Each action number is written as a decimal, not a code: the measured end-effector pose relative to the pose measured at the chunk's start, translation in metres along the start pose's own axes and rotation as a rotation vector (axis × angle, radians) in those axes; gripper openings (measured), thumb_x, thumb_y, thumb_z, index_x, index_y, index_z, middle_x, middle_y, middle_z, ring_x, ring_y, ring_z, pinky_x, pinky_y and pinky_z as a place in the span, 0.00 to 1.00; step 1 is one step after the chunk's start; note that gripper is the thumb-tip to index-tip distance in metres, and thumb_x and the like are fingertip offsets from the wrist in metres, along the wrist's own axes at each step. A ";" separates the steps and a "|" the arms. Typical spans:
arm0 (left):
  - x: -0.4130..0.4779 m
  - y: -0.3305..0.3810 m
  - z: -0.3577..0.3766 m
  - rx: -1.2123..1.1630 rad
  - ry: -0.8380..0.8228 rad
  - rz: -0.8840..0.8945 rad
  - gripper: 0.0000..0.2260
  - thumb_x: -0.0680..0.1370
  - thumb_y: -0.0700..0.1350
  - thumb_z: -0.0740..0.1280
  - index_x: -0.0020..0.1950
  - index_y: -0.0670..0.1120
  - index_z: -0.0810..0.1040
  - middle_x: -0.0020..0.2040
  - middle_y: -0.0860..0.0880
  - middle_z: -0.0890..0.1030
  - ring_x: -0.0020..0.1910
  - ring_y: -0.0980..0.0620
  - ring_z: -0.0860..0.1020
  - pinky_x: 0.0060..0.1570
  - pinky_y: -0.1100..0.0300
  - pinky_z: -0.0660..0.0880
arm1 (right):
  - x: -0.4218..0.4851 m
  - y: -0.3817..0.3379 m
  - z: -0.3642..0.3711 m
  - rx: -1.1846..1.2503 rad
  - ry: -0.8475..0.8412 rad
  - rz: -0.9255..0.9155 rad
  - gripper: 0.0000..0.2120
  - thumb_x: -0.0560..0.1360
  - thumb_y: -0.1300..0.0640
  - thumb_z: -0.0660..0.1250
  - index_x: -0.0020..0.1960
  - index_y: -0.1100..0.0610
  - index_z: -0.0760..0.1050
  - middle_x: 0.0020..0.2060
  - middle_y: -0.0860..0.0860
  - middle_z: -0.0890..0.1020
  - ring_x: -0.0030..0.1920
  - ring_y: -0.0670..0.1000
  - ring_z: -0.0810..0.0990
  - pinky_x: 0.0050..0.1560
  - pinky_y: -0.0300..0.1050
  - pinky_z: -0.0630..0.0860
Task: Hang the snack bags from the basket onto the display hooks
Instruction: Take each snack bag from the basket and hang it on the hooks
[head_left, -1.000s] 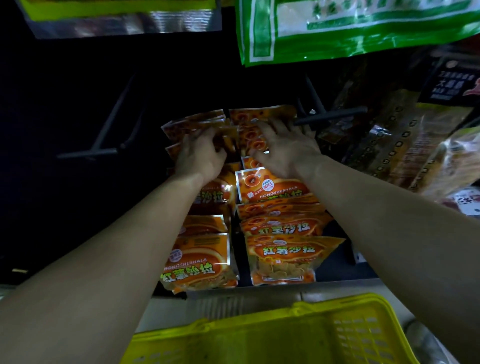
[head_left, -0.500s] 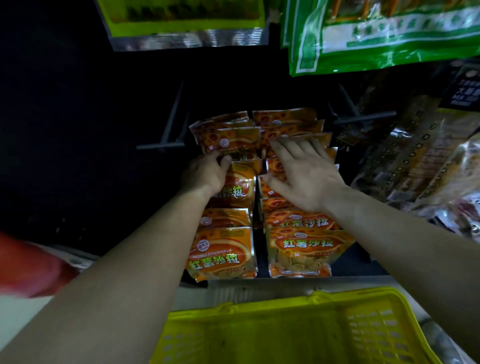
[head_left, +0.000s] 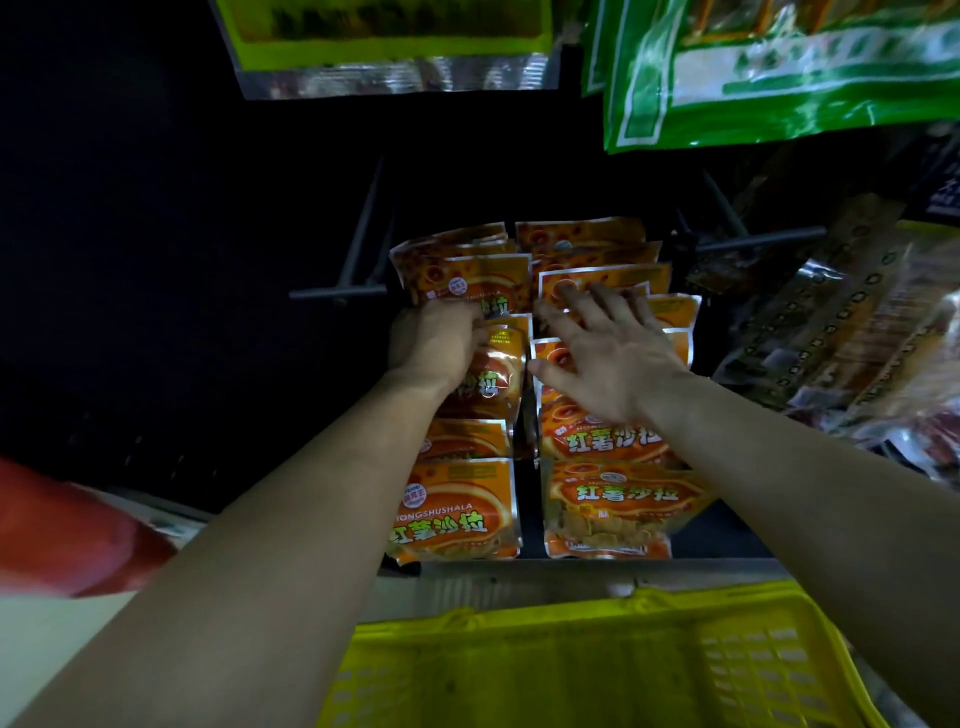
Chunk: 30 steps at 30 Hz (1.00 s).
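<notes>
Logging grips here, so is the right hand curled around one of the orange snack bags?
No, the right hand lies flat, fingers straight and spread, on the right column of orange snack bags.

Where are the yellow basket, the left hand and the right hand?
yellow basket (head_left: 727, 605): head view, far rim.
left hand (head_left: 436, 343): head view, back of the hand, gripping an orange snack bag (head_left: 496, 382).
right hand (head_left: 618, 364): head view, back of the hand.

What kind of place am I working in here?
Most likely a shop's snack aisle: rows of identical orange snack bags, bare display hooks beside them, and a yellow shopping basket below.
</notes>
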<state>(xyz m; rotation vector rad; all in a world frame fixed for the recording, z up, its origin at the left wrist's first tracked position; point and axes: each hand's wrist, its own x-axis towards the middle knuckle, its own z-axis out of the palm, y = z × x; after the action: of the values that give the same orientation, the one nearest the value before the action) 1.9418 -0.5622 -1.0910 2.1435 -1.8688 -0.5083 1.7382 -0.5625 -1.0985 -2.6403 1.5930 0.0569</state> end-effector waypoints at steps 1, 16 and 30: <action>0.002 -0.001 0.000 0.009 0.026 -0.016 0.14 0.82 0.44 0.63 0.64 0.37 0.79 0.61 0.37 0.80 0.33 0.59 0.79 0.28 0.74 0.70 | 0.000 0.001 0.000 0.004 0.004 0.002 0.39 0.71 0.25 0.35 0.79 0.41 0.42 0.80 0.49 0.48 0.79 0.57 0.44 0.75 0.62 0.40; -0.049 0.013 -0.030 0.020 0.081 -0.010 0.21 0.79 0.52 0.67 0.73 0.56 0.70 0.69 0.47 0.75 0.66 0.43 0.74 0.61 0.50 0.73 | -0.029 -0.012 -0.044 0.053 0.016 -0.019 0.35 0.77 0.30 0.46 0.80 0.43 0.46 0.79 0.52 0.53 0.78 0.58 0.49 0.76 0.60 0.45; -0.230 -0.007 -0.044 -0.096 0.017 0.045 0.16 0.78 0.48 0.69 0.66 0.51 0.78 0.63 0.49 0.80 0.61 0.48 0.78 0.62 0.54 0.73 | -0.165 -0.119 -0.013 0.305 -0.278 -0.130 0.41 0.72 0.34 0.66 0.77 0.51 0.55 0.69 0.54 0.65 0.68 0.60 0.67 0.62 0.58 0.72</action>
<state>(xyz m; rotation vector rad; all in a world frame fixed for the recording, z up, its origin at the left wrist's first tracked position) 1.9398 -0.3350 -1.0323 2.0340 -1.8405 -0.5561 1.7667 -0.3627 -1.0722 -2.3725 1.2320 0.1547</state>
